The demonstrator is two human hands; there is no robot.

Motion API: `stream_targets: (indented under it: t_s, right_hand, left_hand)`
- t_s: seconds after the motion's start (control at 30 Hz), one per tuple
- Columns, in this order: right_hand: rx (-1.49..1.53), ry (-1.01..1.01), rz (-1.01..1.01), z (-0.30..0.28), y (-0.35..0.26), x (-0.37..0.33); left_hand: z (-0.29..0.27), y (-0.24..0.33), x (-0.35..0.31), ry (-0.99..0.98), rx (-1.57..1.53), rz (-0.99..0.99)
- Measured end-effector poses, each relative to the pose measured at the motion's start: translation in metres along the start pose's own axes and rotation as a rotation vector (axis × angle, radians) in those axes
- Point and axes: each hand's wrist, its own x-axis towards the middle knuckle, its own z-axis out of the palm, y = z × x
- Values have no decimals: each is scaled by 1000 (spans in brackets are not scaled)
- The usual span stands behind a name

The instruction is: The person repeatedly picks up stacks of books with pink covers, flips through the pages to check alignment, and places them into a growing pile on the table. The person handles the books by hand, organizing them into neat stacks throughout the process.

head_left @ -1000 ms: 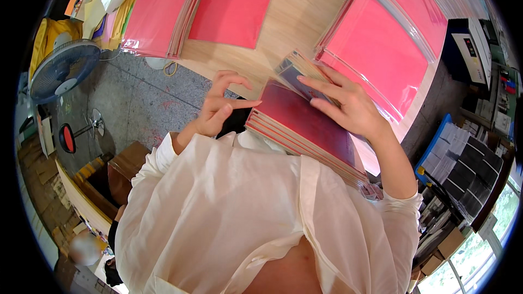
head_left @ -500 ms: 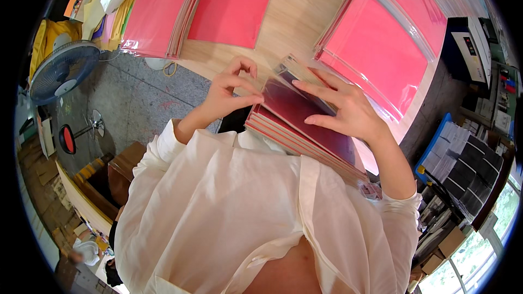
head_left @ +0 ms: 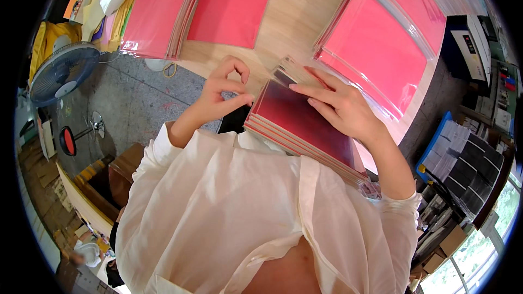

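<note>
A stack of dark red sheets in clear plastic sleeves (head_left: 305, 120) leans between my body and the table edge. At its far end a clear sleeve flap (head_left: 297, 71) sticks up past the red. My right hand (head_left: 346, 106) lies on top of the stack with fingers stretched toward the flap; the little-finger side is partly hidden. Just off the stack's left corner, my left hand (head_left: 222, 91) hovers with bent fingers and the thumb apart, nothing visible between them. The top red sheet lies flat.
On the wooden table (head_left: 294, 2) lie pink sleeved stacks, one at left (head_left: 160, 13) and one at right (head_left: 376, 54), plus a single pink sheet (head_left: 234, 8). A fan (head_left: 64, 73) stands at left. Bundled papers (head_left: 463, 163) sit at right.
My left hand has let go of the top sleeve's edge and moved slightly left. The lifted sleeve now lies flat on the stack. My right hand's fingers have drawn closer together.
</note>
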Motion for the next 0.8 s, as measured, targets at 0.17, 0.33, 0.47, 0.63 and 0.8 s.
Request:
stream_targets:
  t_s: [0.17,0.33,0.47,0.63,0.8]
  right_hand:
    - [-2,75,-40,5,5,0]
    - [-9,49,-23,5,3,0]
    - [29,-1,-12,2,-1,-1]
    - [-61,33,-121,5,-6,-2]
    - [-101,46,-100,11,-5,-2]
  left_hand:
    - [-1,15,-7,-58,-9,-63]
    - [1,11,-10,-96,-72,-50]
    - [0,2,-14,-100,-94,-14]
    - [14,9,-7,-100,-108,-90]
    - [12,9,-2,-88,-284,-214]
